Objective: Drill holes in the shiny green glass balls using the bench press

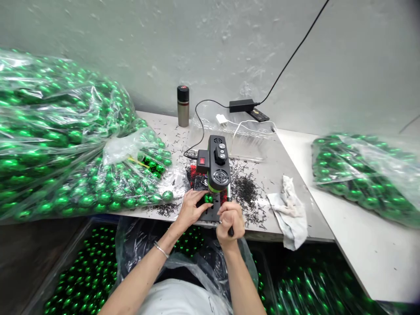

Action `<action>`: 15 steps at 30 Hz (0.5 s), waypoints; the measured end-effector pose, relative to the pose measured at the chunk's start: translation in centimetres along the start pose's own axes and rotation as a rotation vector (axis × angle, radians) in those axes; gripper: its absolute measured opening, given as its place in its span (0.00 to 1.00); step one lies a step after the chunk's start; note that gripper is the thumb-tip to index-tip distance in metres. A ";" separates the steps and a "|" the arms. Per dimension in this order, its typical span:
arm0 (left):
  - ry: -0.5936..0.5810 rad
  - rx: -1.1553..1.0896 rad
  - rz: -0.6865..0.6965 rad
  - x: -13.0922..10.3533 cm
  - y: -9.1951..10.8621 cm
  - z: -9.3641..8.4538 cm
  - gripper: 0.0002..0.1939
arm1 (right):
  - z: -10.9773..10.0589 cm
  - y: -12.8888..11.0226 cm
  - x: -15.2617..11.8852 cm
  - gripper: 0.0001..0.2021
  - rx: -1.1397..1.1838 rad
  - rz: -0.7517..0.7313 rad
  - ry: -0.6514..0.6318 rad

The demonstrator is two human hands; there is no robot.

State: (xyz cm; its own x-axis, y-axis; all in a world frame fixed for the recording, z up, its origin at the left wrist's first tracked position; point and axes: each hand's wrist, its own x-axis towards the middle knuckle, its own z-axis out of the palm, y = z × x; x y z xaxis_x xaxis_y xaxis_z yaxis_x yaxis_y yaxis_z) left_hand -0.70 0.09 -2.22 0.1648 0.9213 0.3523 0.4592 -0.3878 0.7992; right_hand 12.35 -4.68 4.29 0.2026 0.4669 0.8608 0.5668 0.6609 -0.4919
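A small black bench drill press point(219, 157) with a red switch stands near the front edge of the worktable. Beneath its head, a shiny green ball point(208, 199) sits over the slotted base plate point(210, 214). My left hand point(190, 209) pinches that ball from the left between thumb and fingers. At the right of the machine, my right hand point(231, 218) is wrapped round a lever handle point(231, 232), whose black end pokes out below the fist. The contact point between drill tip and ball is hidden by the head.
Large clear bags of green balls point(59, 144) cover the left side; another bag point(364, 170) lies right. Dark shavings point(244, 190) litter the tabletop. A thermos point(183, 107), power adapter point(242, 105), clear plastic tray point(252, 148) and white rag point(290, 214) are around. Open bags of balls point(85, 271) sit below.
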 end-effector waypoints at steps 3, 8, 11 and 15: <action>-0.011 0.000 -0.003 0.0 0.1 0.0 0.15 | 0.3 1.1 -1.1 0.15 -0.028 -0.047 0.013; -0.019 -0.005 -0.034 -0.2 0.4 -0.1 0.17 | 0.6 2.1 -2.1 0.15 0.028 -0.048 0.055; -0.012 -0.008 -0.035 -0.1 0.4 0.0 0.17 | 0.9 2.3 -2.4 0.16 0.034 -0.049 0.062; -0.011 -0.010 -0.037 0.0 0.3 0.0 0.16 | 1.0 2.6 -2.7 0.16 0.024 -0.045 0.075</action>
State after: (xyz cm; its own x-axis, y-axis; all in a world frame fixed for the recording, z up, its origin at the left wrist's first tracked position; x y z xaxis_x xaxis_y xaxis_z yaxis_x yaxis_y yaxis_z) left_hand -0.56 -0.07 -1.97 0.1576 0.9351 0.3174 0.4560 -0.3540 0.8165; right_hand 12.48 -3.65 0.60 0.2369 0.3915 0.8892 0.5574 0.6948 -0.4544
